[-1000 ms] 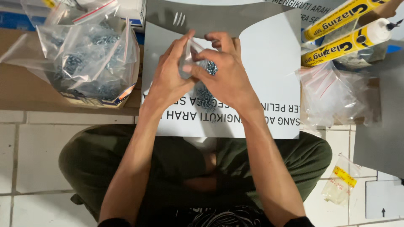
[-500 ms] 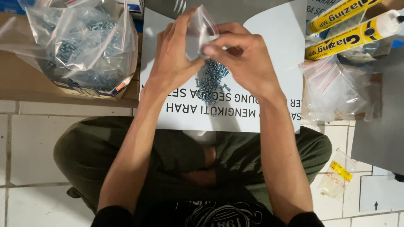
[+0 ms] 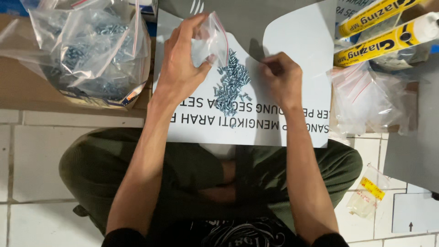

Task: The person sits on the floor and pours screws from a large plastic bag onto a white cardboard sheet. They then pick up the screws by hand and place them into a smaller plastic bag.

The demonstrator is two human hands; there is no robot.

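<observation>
The left hand (image 3: 180, 68) holds a small clear zip bag (image 3: 209, 43) by its side, fingers curled around it and the thumb pressed against the plastic; the bag hangs mouth down and looks nearly empty. Just below and to the right of that hand lies a loose heap of small silvery screws (image 3: 231, 87), spread on a pale printed sheet (image 3: 302, 41) that lies flat in front of the person. The bag's lower edge is just above the top of the heap.

The right hand (image 3: 281, 77) rests on the sheet just right of the screws, fingers curled in to a loose fist; whether it holds anything I cannot tell.

Left of the left hand, well apart, a large clear bag of screws (image 3: 87, 50) sits in a cardboard box. Right of the right hand lie two yellow sealant tubes (image 3: 384, 41), and below them a pile of empty clear bags (image 3: 370, 100). One more small bag with a yellow label (image 3: 368, 194) lies on the tiled floor (image 3: 27, 174) by the person's right knee. The person sits cross-legged in dark green trousers (image 3: 114, 169).
</observation>
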